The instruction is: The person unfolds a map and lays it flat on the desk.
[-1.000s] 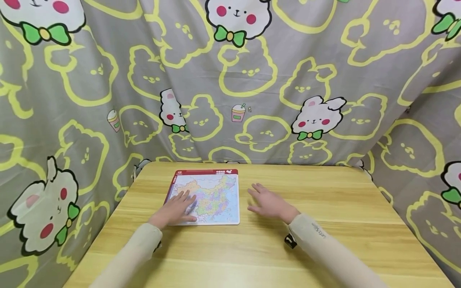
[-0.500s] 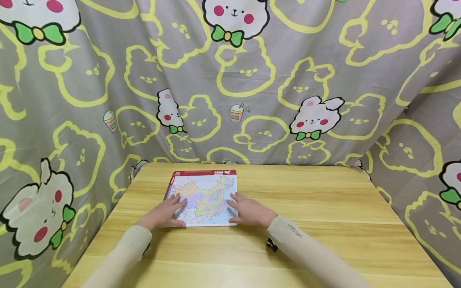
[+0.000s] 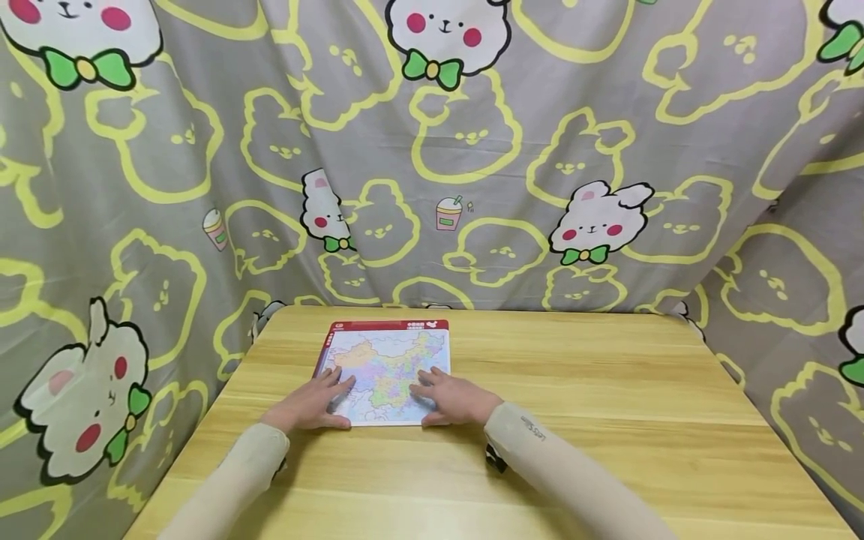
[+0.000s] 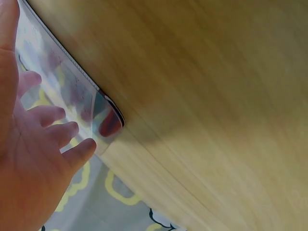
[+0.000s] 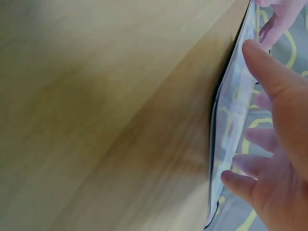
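Left hand and right hand: fingers spread and apart, clamped on nothing. The left lies over the 8 o'clock side of the map board, the right over its 4 o'clock side, both thumbs by the near edge. Whether every fingertip bears on the surface cannot be told.

The map board is a thin, glossy rectangle with rounded corners, printed in pastel patches, with a red band at 12 o'clock; its small lettering is illegible. It lies towards 11 o'clock on the table, which has a smooth, yellowish wood grain.

Beige sleeves run out of frame at 5 and 7 o'clock. A dark item under the right cuff is mostly hidden. At 12 o'clock hangs a folded grey curtain bearing rabbits and lidded cups, contents indistinct, as printed motifs only.
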Demonstrator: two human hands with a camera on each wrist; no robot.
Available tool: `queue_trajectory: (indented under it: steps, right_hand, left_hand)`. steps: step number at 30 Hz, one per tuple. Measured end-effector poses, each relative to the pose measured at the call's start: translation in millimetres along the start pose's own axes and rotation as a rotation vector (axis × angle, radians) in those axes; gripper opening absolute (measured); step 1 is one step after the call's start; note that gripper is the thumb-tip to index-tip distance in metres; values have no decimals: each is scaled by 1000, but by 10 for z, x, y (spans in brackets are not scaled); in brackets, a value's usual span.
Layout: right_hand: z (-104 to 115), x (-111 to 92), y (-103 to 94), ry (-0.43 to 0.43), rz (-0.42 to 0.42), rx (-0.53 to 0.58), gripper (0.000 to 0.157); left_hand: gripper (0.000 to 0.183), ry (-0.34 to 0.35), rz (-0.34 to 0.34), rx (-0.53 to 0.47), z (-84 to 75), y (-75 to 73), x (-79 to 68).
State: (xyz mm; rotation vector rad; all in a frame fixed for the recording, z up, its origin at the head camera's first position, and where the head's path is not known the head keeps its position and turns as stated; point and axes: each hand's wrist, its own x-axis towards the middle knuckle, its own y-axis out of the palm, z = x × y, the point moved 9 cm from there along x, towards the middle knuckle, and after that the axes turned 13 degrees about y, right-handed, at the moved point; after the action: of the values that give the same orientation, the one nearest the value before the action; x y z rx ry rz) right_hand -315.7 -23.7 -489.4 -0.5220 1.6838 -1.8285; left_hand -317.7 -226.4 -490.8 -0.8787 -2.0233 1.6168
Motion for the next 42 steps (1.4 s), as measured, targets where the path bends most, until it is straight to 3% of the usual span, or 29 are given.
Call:
queue_trajectory:
  steps: [12, 26, 42]
  right_hand:
    - [39, -10, 113, 30, 91, -18, 65]
    - [-74, -43, 160, 85, 110, -25, 61]
    - [-170, -197, 122, 61, 100, -57, 61]
  left_hand:
    - [90, -32, 29, -9, 43, 91, -13]
    - [90, -48, 52, 10, 49, 124, 47]
    - [86, -16, 71, -14, -84, 94, 121]
